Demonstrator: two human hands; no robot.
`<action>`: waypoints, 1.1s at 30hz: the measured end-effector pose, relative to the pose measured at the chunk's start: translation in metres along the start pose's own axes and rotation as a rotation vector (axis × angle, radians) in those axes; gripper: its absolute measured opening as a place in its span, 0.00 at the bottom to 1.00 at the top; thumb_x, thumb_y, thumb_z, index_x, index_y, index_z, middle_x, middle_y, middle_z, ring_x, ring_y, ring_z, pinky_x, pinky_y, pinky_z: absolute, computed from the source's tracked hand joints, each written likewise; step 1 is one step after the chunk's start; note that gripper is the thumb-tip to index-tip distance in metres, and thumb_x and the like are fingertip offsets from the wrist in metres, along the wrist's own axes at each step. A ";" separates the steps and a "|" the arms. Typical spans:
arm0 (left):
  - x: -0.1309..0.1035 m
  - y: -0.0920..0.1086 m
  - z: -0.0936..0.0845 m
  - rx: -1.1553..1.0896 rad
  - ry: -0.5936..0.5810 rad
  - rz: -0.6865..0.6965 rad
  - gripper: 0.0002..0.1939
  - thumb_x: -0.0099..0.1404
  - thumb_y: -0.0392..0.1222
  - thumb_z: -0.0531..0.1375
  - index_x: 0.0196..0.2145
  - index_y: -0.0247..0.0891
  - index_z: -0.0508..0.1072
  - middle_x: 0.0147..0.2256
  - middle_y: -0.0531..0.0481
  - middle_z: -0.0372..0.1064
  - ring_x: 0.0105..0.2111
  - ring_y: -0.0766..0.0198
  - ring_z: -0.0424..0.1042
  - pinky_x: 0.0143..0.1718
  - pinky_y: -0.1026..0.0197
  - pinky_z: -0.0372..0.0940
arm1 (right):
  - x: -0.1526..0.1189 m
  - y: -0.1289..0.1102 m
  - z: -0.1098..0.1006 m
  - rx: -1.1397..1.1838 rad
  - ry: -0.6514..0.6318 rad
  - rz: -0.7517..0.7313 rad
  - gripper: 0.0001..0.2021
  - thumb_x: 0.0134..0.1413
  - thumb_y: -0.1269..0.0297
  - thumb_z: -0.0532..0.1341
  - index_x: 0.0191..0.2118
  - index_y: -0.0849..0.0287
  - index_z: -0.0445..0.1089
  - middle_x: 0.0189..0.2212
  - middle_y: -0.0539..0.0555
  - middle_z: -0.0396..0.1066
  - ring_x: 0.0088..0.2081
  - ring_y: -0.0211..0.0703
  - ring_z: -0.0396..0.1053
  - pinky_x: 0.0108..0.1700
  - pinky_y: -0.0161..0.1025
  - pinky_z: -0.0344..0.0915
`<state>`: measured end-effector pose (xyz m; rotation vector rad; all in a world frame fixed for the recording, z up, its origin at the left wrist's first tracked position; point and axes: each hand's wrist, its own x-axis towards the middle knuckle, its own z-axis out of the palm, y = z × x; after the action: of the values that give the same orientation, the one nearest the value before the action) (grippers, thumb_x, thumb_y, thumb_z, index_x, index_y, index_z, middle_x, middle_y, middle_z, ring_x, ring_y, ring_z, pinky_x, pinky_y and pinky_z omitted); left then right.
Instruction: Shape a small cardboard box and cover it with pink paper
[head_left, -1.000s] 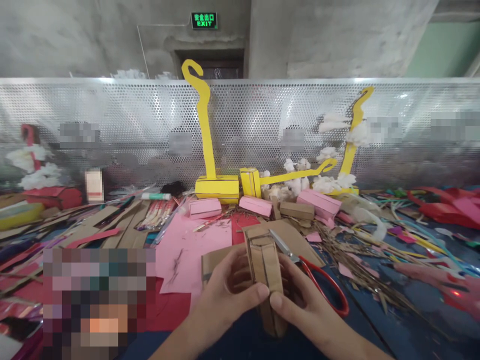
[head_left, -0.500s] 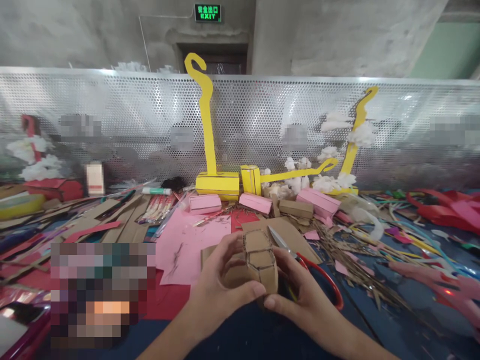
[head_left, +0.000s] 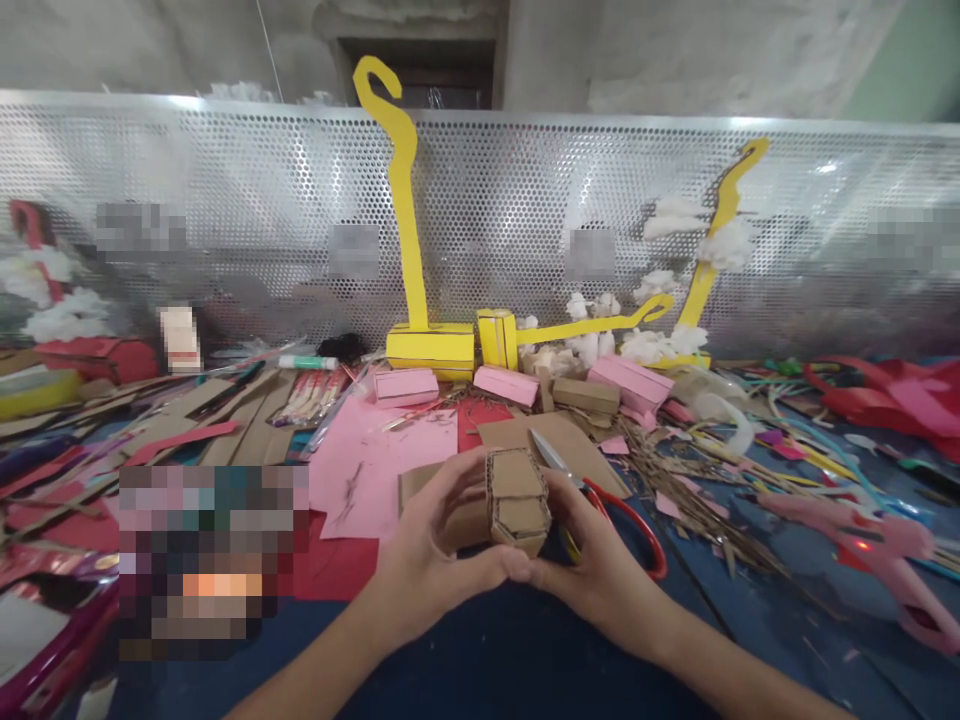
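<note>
A small many-sided cardboard box [head_left: 517, 497] is held up between my two hands, its brown faces edged with dark seams. My left hand [head_left: 442, 545] curls round its left side, fingers behind and thumb at the lower front. On the opposite side my right hand [head_left: 592, 565] grips it, thumb tip close to the left thumb. Scissors with red handles [head_left: 637, 515] lie just beyond my right hand, blades pointing away over a cardboard sheet [head_left: 585, 450]. Pink paper [head_left: 375, 460] spreads behind my left hand.
Yellow hooked cardboard shapes [head_left: 409, 230] stand before a perforated metal screen [head_left: 525, 200]. Small pink boxes [head_left: 405, 387] line the back. At right lie a pink glue gun [head_left: 862, 545] with a lit red spot and a heap of cardboard strips [head_left: 705, 510]. Cardboard offcuts [head_left: 240, 415] lie at left.
The cardboard box has tilted in my hands, so its top faces me more. My thumbs have come closer together. The camera view has tipped downward slightly.
</note>
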<state>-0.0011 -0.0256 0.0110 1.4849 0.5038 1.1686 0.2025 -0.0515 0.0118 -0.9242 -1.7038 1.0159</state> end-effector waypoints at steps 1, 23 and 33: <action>0.000 0.000 0.000 0.007 0.000 -0.003 0.37 0.58 0.40 0.74 0.62 0.47 0.66 0.61 0.41 0.67 0.60 0.45 0.68 0.60 0.45 0.65 | 0.000 0.000 0.000 0.003 -0.002 0.000 0.33 0.55 0.57 0.73 0.63 0.49 0.61 0.62 0.57 0.67 0.63 0.53 0.66 0.66 0.48 0.62; 0.011 -0.001 -0.001 0.103 0.210 -0.069 0.36 0.56 0.44 0.74 0.57 0.45 0.62 0.57 0.42 0.69 0.58 0.47 0.70 0.57 0.48 0.68 | -0.006 0.011 -0.071 -1.093 -0.060 0.180 0.14 0.56 0.65 0.59 0.49 0.56 0.65 0.31 0.54 0.76 0.30 0.50 0.74 0.31 0.41 0.62; 0.014 0.003 -0.004 0.234 0.312 -0.049 0.30 0.56 0.48 0.73 0.53 0.42 0.67 0.50 0.44 0.75 0.52 0.47 0.73 0.54 0.47 0.69 | 0.014 0.011 -0.099 -1.051 0.429 0.118 0.15 0.54 0.54 0.65 0.43 0.54 0.68 0.36 0.57 0.78 0.36 0.55 0.77 0.35 0.43 0.66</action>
<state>-0.0001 -0.0130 0.0184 1.4825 0.9114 1.3460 0.2931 -0.0125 0.0297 -1.7536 -1.7725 -0.1250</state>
